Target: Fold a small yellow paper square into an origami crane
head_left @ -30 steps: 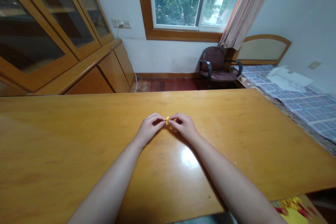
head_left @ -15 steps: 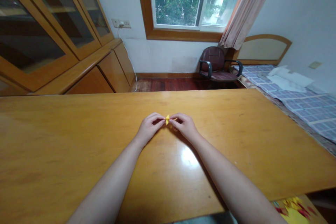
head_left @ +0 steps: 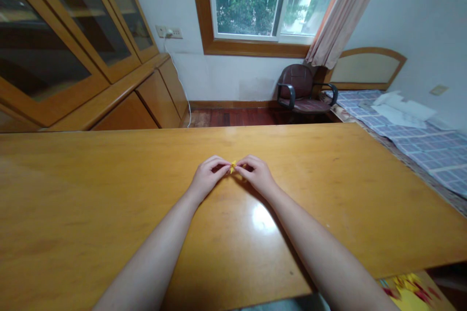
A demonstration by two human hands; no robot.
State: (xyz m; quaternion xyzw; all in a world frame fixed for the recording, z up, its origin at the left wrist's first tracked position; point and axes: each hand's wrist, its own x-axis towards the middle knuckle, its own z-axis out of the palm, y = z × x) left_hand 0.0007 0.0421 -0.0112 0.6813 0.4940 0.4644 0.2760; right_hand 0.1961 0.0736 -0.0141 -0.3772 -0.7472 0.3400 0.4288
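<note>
A tiny folded yellow paper piece sits between my two hands at the middle of the wooden table. My left hand pinches its left side with thumb and forefinger. My right hand pinches its right side the same way. Both hands rest low over the tabletop, fingertips almost touching. Most of the paper is hidden by my fingers.
A glass-door wooden cabinet stands at the left. Beyond the table are a window, a dark armchair and a bed with white papers. Yellow and red paper bits lie below the table's near right edge.
Hardly anything: both hands stay pinched on the yellow paper piece, with only a slight shift of the fingertips.
</note>
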